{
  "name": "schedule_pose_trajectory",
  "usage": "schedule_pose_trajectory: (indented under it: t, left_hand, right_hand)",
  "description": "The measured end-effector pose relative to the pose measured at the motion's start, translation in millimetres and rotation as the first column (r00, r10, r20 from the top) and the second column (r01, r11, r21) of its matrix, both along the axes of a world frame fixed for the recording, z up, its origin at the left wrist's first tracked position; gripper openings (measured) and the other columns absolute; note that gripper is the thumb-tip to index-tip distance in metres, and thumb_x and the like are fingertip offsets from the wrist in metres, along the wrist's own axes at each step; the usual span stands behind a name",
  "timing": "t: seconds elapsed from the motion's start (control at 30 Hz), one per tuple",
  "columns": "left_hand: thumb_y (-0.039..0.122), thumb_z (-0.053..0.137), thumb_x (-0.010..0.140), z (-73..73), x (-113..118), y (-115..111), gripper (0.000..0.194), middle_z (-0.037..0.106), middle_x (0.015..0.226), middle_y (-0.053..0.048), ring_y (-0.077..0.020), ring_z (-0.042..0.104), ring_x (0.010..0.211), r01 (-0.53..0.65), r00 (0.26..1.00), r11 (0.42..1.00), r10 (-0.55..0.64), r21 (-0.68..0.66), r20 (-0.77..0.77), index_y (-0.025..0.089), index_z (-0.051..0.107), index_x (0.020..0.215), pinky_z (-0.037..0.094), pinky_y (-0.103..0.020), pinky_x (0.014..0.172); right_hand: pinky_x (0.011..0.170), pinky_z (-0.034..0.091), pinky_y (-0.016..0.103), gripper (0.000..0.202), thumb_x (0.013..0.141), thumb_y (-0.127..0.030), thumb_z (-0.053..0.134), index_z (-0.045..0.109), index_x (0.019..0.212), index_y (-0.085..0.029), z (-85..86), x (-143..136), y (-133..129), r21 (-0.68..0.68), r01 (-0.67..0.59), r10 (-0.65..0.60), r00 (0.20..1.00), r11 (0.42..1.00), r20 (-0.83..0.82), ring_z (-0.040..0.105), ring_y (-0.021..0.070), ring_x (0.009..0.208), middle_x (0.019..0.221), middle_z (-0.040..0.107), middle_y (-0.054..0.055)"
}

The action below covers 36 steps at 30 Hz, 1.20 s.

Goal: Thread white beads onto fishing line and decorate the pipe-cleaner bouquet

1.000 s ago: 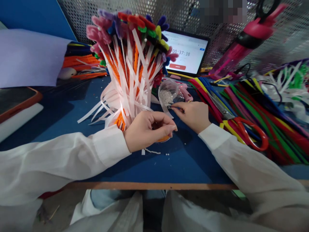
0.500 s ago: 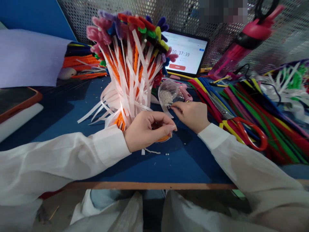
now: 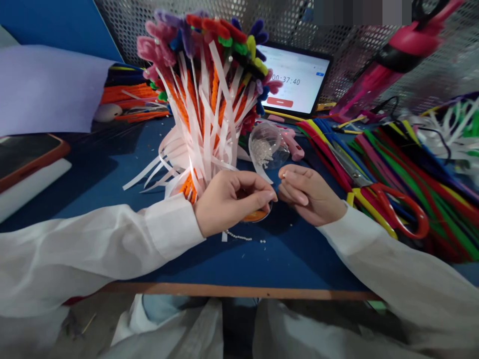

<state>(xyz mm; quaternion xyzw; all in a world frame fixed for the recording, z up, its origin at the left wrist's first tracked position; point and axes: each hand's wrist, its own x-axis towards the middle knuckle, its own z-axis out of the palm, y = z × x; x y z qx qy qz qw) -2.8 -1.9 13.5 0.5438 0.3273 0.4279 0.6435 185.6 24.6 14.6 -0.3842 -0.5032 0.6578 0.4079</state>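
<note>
My left hand (image 3: 235, 199) is pinched closed in front of a bouquet of pipe-cleaner flowers (image 3: 205, 109) with white ribbons; what its fingertips hold is too small to make out. Close to its right, my right hand (image 3: 310, 192) pinches a tiny white bead (image 3: 284, 175) between thumb and forefinger. A clear cup (image 3: 264, 144) of small beads lies tipped behind the hands. Partly hidden under my left hand is a round orange item (image 3: 254, 216). A short string of beads (image 3: 239, 236) rests on the blue table nearer to me.
Red-handled scissors (image 3: 402, 209) lie on coloured pipe cleaners (image 3: 422, 184) at the right. Behind stand a tablet (image 3: 295, 82) showing a timer and a pink bottle (image 3: 392, 65). A pink glue gun (image 3: 294, 144) is beside the cup. At the left is a phone (image 3: 30, 152).
My right hand has come away from the bead cup, toward me and beside my left hand, turned palm up with a bead in its fingertips. My left hand keeps its pinch.
</note>
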Motion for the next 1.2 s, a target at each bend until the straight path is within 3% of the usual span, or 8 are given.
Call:
schedule_pose_trajectory:
  t: [0.23, 0.57, 0.87, 1.2]
  left_hand:
    - [0.025, 0.083, 0.072, 1.3, 0.2, -0.9, 0.022, 0.068, 0.063, -0.002, -0.0069, 0.062, 0.059, -0.004, 1.0, 0.999, 0.004, -0.035, 0.004, 0.009, 0.07, 0.076, 0.051, -0.016, 0.057]
    - [0.035, 0.081, 0.075, -3.6, -0.3, 0.4, 0.029, 0.067, 0.067, -0.004, -0.0066, 0.059, 0.057, 0.102, 0.994, 0.994, -0.101, -0.039, 0.038, 0.009, 0.068, 0.078, 0.047, -0.018, 0.055]
    - [0.024, 0.074, 0.08, -2.6, -1.5, -0.5, 0.015, 0.067, 0.067, -0.003, -0.0072, 0.059, 0.058, 0.124, 0.992, 0.99, -0.122, -0.062, 0.036, 0.009, 0.069, 0.079, 0.048, -0.019, 0.057]
    - [0.022, 0.07, 0.082, -2.3, -2.2, -1.0, 0.013, 0.066, 0.067, -0.004, -0.0074, 0.056, 0.056, 0.135, 0.991, 0.99, -0.135, -0.047, 0.017, 0.009, 0.069, 0.079, 0.047, -0.019, 0.054]
  right_hand:
    - [0.043, 0.018, 0.023, 0.03, 0.077, -0.043, 0.077, 0.061, 0.072, -0.019, -1.5, 1.7, -2.6, 0.01, -0.081, 0.081, 0.996, 0.997, -0.027, 0.024, 0.0047, 0.039, 0.036, 0.037, -0.012]
    - [0.045, 0.022, 0.023, 0.031, 0.076, -0.046, 0.078, 0.061, 0.075, -0.019, -5.2, 3.3, -1.1, 0.035, -0.108, 0.107, 0.994, 0.994, 0.017, 0.031, 0.0051, 0.038, 0.036, 0.041, -0.011]
    - [0.044, 0.02, 0.023, 0.028, 0.077, -0.044, 0.078, 0.064, 0.074, -0.019, -6.7, 5.6, -0.5, 0.034, -0.14, 0.14, 0.99, 0.99, -0.001, 0.033, 0.0044, 0.036, 0.038, 0.044, -0.011]
    - [0.043, 0.019, 0.023, 0.033, 0.075, -0.048, 0.079, 0.062, 0.075, -0.019, -7.1, 5.3, 0.2, 0.042, -0.136, 0.135, 0.991, 0.99, 0.028, 0.031, 0.0043, 0.035, 0.039, 0.044, -0.011]
